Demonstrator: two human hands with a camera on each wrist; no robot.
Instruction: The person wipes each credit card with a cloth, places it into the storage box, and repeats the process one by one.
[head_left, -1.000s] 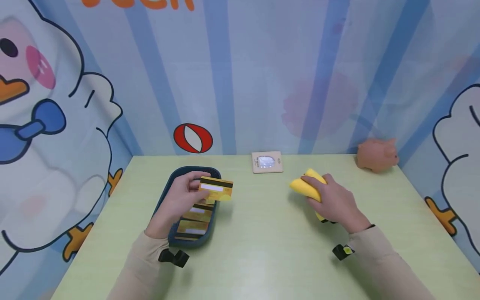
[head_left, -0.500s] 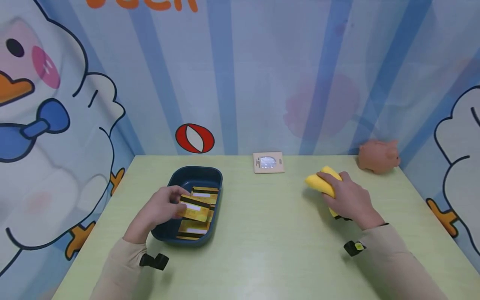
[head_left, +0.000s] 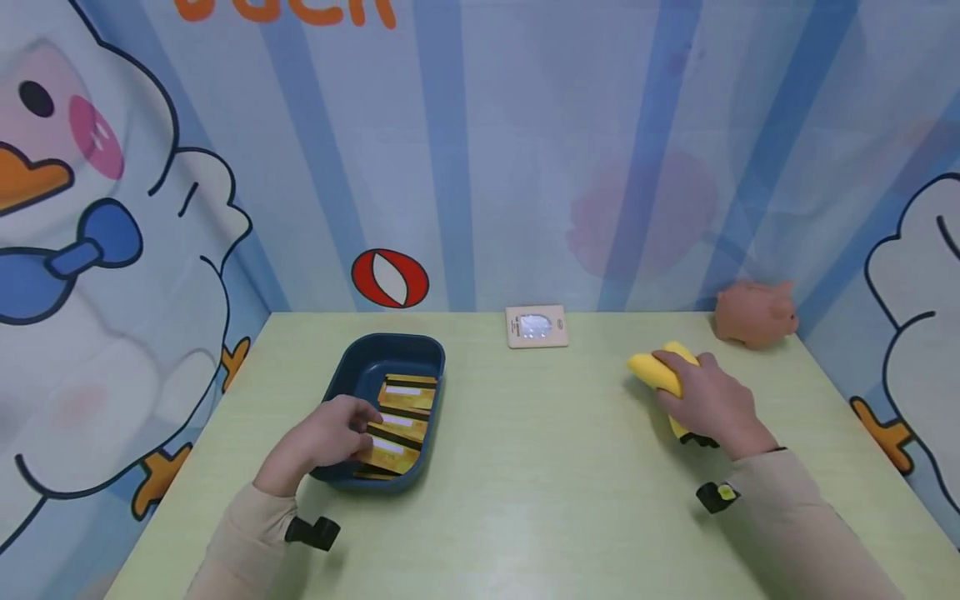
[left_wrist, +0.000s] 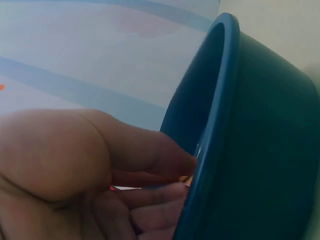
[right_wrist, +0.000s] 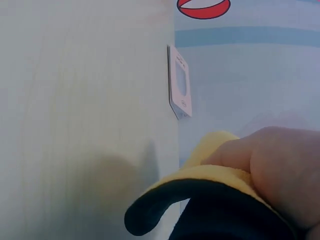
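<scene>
In the head view a navy-blue tray (head_left: 360,354) with rounded corners stands at left, bearing several gold cards (head_left: 407,392) with black stripes. My left hand (head_left: 330,433) reaches over its left rim, thumb and fingers apart beside the nearest card (head_left: 397,457), which lies on the others. Seen from the left wrist, the tray's wall (left_wrist: 265,140) hides the fingertips and all but an orange sliver. Above the table at right, my right hand (head_left: 716,404) grips a soft yellow plush thing (head_left: 654,373), bent over, with a black underside (right_wrist: 220,210) in the right wrist view.
A pale pink flat box (head_left: 537,326) with a clear window lies by the back wall. At the back right corner stands a pink toy pig (head_left: 753,314). Printed fabric walls (head_left: 517,167) enclose the pale green table (head_left: 525,500) at the back and sides.
My left hand has lowered the gold card leftward and down into the tray, and its fingers have parted from it. My right hand has shifted right with the yellow plush thing.
</scene>
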